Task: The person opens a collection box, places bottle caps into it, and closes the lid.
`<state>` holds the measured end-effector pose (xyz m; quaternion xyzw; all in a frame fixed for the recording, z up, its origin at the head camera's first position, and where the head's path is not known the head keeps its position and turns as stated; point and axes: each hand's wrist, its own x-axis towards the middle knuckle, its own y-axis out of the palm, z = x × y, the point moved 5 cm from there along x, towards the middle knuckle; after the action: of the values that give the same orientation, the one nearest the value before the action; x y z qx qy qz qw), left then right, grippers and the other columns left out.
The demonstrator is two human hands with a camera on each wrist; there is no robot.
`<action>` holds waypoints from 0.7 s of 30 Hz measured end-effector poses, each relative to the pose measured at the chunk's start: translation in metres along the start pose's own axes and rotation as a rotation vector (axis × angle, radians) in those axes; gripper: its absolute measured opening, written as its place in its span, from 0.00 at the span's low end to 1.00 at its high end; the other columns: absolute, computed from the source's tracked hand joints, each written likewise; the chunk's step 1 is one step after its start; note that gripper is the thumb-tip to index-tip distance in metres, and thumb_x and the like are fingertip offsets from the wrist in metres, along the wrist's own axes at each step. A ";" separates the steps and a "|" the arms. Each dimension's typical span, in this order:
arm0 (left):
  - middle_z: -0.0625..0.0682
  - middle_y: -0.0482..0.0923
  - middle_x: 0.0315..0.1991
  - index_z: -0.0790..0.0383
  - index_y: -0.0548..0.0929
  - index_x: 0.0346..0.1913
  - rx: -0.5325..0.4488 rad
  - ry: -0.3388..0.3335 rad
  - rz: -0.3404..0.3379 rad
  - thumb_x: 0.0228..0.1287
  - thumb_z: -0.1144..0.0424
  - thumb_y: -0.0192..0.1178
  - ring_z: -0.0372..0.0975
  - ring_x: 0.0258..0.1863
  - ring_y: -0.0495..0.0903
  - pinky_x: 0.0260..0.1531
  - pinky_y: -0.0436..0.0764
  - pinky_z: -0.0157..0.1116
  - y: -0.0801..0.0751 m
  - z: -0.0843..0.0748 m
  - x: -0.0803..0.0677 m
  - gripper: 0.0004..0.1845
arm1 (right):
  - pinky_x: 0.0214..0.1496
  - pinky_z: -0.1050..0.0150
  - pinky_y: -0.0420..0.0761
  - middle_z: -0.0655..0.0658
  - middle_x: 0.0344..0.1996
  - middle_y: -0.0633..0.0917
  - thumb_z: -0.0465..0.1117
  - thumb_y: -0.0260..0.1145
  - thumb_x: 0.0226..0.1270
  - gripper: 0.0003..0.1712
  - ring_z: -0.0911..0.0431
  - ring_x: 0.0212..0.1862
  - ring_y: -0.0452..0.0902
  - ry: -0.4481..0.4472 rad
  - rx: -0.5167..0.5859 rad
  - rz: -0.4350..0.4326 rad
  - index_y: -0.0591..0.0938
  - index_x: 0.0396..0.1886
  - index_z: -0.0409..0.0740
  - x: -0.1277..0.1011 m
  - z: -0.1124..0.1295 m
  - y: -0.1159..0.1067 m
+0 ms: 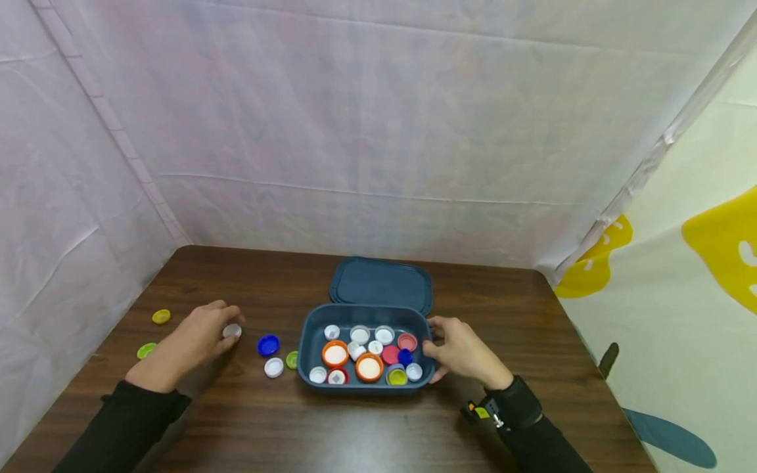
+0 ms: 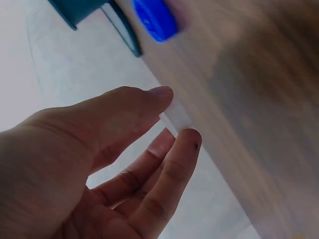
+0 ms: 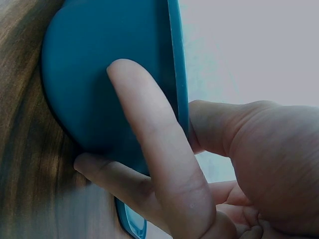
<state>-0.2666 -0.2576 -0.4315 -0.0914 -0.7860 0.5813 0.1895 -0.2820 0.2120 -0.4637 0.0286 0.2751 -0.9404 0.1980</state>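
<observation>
My left hand [image 1: 201, 335] pinches a white bottle cap [image 1: 232, 330] between thumb and fingertips, left of the box; in the left wrist view the cap [image 2: 177, 115] shows pale between the fingertips. A blue-grey plastic box [image 1: 367, 389] stands on the table, holding several white, orange, red, pink, blue and yellow caps. My right hand [image 1: 464, 348] grips the right end of that box. Its thumb lies over the rim and its fingers lie against the outer wall [image 3: 99, 99], as the right wrist view shows.
Between left hand and box lie a blue cap [image 1: 269, 345], a white cap [image 1: 274, 367] and a green cap [image 1: 292, 359]. Farther left are a yellow cap [image 1: 161, 316] and another green cap [image 1: 146, 351]. The box's lid [image 1: 381, 286] lies behind it, near the white curtain [image 1: 367, 131].
</observation>
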 end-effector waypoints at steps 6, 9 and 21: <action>0.57 0.87 0.43 0.64 0.93 0.48 -0.037 0.059 -0.037 0.65 0.74 0.83 0.42 0.37 0.86 0.37 0.91 0.45 -0.007 -0.025 0.012 0.12 | 0.32 0.48 0.96 0.24 0.64 0.90 0.34 0.73 0.82 0.32 0.48 0.35 0.97 0.001 0.002 -0.001 0.78 0.79 0.26 0.000 -0.001 0.000; 0.58 0.87 0.44 0.64 0.92 0.49 -0.071 0.086 -0.043 0.65 0.74 0.82 0.42 0.37 0.86 0.37 0.93 0.44 -0.010 -0.040 0.018 0.13 | 0.32 0.48 0.96 0.24 0.63 0.91 0.34 0.73 0.82 0.32 0.47 0.34 0.97 -0.001 0.002 -0.001 0.78 0.79 0.25 -0.001 -0.002 0.001; 0.56 0.88 0.50 0.60 0.93 0.54 -0.156 0.211 -0.033 0.70 0.72 0.81 0.39 0.40 0.86 0.38 0.91 0.35 -0.010 -0.109 0.033 0.13 | 0.32 0.50 0.96 0.24 0.64 0.90 0.34 0.73 0.83 0.31 0.48 0.37 0.98 0.006 -0.005 -0.005 0.78 0.79 0.26 0.000 0.001 0.001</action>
<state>-0.2520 -0.1532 -0.3886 -0.1535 -0.8059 0.5025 0.2731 -0.2812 0.2112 -0.4631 0.0305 0.2781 -0.9400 0.1950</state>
